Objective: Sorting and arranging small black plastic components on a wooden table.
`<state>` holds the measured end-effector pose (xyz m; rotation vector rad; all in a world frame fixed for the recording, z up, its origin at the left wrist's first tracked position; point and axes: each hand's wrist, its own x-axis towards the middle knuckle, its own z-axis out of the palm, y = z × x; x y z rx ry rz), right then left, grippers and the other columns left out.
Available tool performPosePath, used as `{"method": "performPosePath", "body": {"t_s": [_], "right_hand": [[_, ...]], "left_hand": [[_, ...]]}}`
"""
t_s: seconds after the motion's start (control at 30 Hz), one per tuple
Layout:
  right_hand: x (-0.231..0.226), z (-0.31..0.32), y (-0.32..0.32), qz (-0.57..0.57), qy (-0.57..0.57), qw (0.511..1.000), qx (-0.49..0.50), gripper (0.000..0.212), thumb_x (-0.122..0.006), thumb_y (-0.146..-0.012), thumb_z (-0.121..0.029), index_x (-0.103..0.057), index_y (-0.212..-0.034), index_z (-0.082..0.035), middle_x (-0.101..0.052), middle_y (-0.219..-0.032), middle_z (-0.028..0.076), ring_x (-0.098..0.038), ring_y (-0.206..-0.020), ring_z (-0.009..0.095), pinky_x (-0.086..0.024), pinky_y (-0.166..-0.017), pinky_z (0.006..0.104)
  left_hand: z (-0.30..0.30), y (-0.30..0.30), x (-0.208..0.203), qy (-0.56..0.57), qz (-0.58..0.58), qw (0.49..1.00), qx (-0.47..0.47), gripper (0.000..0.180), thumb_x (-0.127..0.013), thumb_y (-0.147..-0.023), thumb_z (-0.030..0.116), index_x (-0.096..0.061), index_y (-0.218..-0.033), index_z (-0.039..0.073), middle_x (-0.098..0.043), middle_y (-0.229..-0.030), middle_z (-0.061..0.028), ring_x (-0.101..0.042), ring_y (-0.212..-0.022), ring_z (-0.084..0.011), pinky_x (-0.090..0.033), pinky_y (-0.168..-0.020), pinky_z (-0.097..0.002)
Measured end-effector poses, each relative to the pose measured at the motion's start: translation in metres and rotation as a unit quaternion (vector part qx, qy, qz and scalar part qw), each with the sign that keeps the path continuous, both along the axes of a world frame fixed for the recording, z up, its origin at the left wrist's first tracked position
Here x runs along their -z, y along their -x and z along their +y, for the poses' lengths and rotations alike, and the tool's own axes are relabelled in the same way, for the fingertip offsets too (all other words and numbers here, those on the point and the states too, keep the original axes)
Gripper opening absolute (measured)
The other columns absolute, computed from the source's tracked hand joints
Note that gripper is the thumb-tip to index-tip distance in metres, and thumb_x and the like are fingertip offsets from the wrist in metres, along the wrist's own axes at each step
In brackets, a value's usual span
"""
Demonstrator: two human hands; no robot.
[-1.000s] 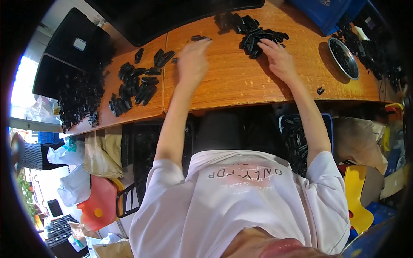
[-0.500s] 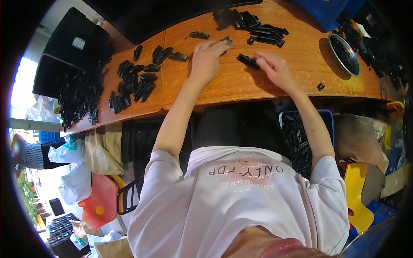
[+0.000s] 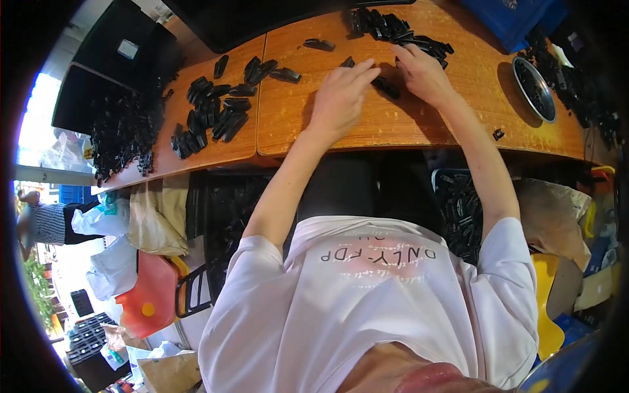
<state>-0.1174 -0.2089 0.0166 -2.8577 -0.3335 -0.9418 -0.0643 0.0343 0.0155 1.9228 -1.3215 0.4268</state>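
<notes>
My two hands meet over a wooden table (image 3: 341,134). My right hand (image 3: 424,73) grips a small black plastic part (image 3: 387,88) at its thumb side, just in front of a loose pile of black parts (image 3: 400,29) at the table's far edge. My left hand (image 3: 341,98) lies flat with fingers stretched toward that same part, its fingertips close to it and holding nothing. Another black part (image 3: 347,62) lies just beyond the left fingertips. A spread group of black parts (image 3: 213,114) sits further left.
A metal bowl (image 3: 534,78) stands at the table's right, a blue crate (image 3: 511,16) behind it. Black trays (image 3: 111,59) and a heap of black pieces (image 3: 124,134) fill the far left. Bins of parts (image 3: 458,209) sit under the table. Another person (image 3: 39,223) stands far left.
My left hand has swung right from the left group of parts toward my right hand. My right hand drew one black part out of the far pile toward me.
</notes>
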Motion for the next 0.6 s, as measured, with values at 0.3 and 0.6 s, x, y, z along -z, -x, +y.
{"method": "performPosePath", "body": {"t_s": [0.3, 0.6], "right_hand": [[0.022, 0.004, 0.078, 0.009, -0.158, 0.986, 0.049, 0.018, -0.07, -0.089, -0.008, -0.072, -0.107, -0.009, -0.071, -0.097, 0.012, -0.067, -0.094, 0.035, -0.055, -0.081, 0.0441], [0.036, -0.013, 0.074, 0.026, -0.216, 0.976, -0.004, 0.024, -0.073, -0.09, -0.017, -0.073, -0.112, -0.007, -0.071, -0.102, 0.015, -0.068, -0.095, 0.038, -0.055, -0.081, 0.0456]], "left_hand": [[-0.047, 0.032, 0.015, -0.069, 0.048, 0.995, -0.05, 0.035, -0.082, -0.082, 0.024, -0.065, -0.102, 0.001, -0.065, -0.117, -0.0168, -0.06, -0.114, -0.0366, -0.05, -0.099, -0.0431], [-0.007, 0.034, 0.028, 0.022, 0.124, 0.992, 0.015, 0.038, -0.071, -0.089, 0.01, -0.068, -0.126, 0.006, -0.071, -0.118, -0.0151, -0.062, -0.113, -0.0373, -0.051, -0.096, -0.0469]]}}
